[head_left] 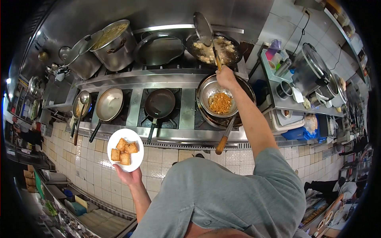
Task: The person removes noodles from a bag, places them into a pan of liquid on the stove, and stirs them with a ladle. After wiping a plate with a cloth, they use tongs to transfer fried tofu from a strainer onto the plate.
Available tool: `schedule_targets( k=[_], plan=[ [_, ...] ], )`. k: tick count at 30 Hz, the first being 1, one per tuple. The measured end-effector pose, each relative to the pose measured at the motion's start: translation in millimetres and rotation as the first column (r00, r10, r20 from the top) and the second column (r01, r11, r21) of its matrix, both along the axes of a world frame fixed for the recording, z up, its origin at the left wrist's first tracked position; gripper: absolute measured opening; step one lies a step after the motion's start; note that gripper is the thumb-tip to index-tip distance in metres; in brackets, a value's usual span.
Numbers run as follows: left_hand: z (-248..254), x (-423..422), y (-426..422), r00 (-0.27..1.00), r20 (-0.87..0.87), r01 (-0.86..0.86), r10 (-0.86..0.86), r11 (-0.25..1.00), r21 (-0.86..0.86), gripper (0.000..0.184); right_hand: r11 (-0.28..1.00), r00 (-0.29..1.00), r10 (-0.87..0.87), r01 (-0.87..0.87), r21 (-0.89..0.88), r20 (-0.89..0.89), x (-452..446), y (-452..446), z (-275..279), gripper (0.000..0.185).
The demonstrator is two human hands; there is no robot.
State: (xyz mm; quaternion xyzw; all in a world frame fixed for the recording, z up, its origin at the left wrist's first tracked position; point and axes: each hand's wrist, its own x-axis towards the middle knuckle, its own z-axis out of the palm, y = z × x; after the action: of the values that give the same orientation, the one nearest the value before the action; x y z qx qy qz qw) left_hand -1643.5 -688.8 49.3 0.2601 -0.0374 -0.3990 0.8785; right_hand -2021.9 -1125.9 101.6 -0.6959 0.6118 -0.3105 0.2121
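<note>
My left hand (129, 175) grips the edge of a white oval plate (137, 162), which is held out over the tiled floor. Several golden fried squares (125, 158) lie on it. With my right arm stretched forward, my right hand (227, 77) is closed around the wooden handle of a skimmer (203, 29). The skimmer's round head is raised over the far edge of a dark wok (194, 49), where pale pieces sit in bubbling oil. Below my right forearm, a metal bowl (205, 89) holds orange-brown crumbly bits (220, 103).
Frying pans (159, 102) stand on the front burners. Large steel pots (119, 47) and a black pan (158, 51) occupy the back left. A ladle with a wooden handle (222, 145) juts from the front burner. Another person (343, 190) works at the far right.
</note>
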Motion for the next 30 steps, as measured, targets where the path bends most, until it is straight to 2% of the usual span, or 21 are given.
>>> schedule_targets(
  k=[1, 3, 4, 6, 7, 8, 10, 11, 14, 17, 19, 21, 25, 30],
  plan=[
    [1, -1, -2, 1.0, -0.001, 0.003, -0.003, 1.0, 0.0, 0.075, 1.0, 1.0, -0.001, 0.001, 0.0, 0.0, 5, -4, -2, 0.03],
    [3, -4, -4, 1.0, 0.006, 0.006, -0.007, 1.0, 0.009, 0.075, 0.973, 0.998, 0.06, -0.057, 0.222, -0.006, 14, -13, -5, 0.03],
    [5, -4, -4, 1.0, 0.017, 0.01, -0.011, 1.0, 0.019, 0.075, 0.972, 0.998, 0.058, -0.055, 0.227, -0.005, 18, -16, -5, 0.03],
    [2, -1, -4, 1.0, 0.019, 0.023, -0.023, 1.0, 0.009, 0.075, 0.906, 0.985, 0.152, -0.106, 0.409, -0.081, 21, -24, -3, 0.026],
    [0, -2, -4, 0.999, 0.016, 0.028, -0.028, 1.0, -0.003, 0.075, 0.893, 0.969, 0.214, -0.143, 0.426, -0.122, 20, -22, 8, 0.024],
    [1, -5, -3, 0.999, 0.012, 0.03, -0.03, 1.0, 0.002, 0.075, 0.892, 0.969, 0.212, -0.14, 0.431, -0.124, 16, -16, 13, 0.024],
    [7, -7, -5, 1.0, -0.028, -0.012, 0.013, 0.998, 0.061, 0.075, 0.874, 0.996, 0.082, -0.064, 0.481, -0.018, 10, -8, 27, 0.025],
    [8, -8, -6, 0.999, -0.03, -0.012, 0.013, 0.998, 0.06, 0.075, 0.877, 0.997, 0.057, -0.024, 0.48, -0.055, 7, -6, 33, 0.031],
    [9, -7, -6, 0.999, -0.04, 0.005, -0.003, 0.999, 0.035, 0.074, 0.918, 0.993, 0.086, -0.048, 0.393, -0.08, -8, -5, 45, 0.027],
    [7, -7, -7, 0.999, -0.04, -0.018, 0.021, 0.997, 0.074, 0.074, 0.928, 0.999, 0.053, -0.047, 0.369, -0.004, -17, 5, 52, 0.028],
    [4, -6, -4, 1.0, -0.008, 0.019, -0.019, 1.0, 0.022, 0.074, 0.936, 0.999, 0.03, -0.04, 0.349, 0.034, -19, 10, 51, 0.03],
    [1, -3, -1, 1.0, -0.03, 0.003, -0.002, 0.999, 0.048, 0.074, 0.954, 0.989, -0.019, -0.026, 0.3, 0.147, -21, 12, 49, 0.03],
    [-5, 1, 1, 0.999, -0.043, -0.003, 0.005, 0.999, 0.053, 0.074, 0.961, 0.995, -0.007, -0.021, 0.276, 0.098, -17, 23, 59, 0.03],
    [-1, 1, 2, 1.0, -0.023, -0.006, 0.007, 0.999, 0.05, 0.075, 0.984, 0.994, -0.08, 0.066, 0.166, 0.079, -11, 30, 59, 0.03]
  ],
)
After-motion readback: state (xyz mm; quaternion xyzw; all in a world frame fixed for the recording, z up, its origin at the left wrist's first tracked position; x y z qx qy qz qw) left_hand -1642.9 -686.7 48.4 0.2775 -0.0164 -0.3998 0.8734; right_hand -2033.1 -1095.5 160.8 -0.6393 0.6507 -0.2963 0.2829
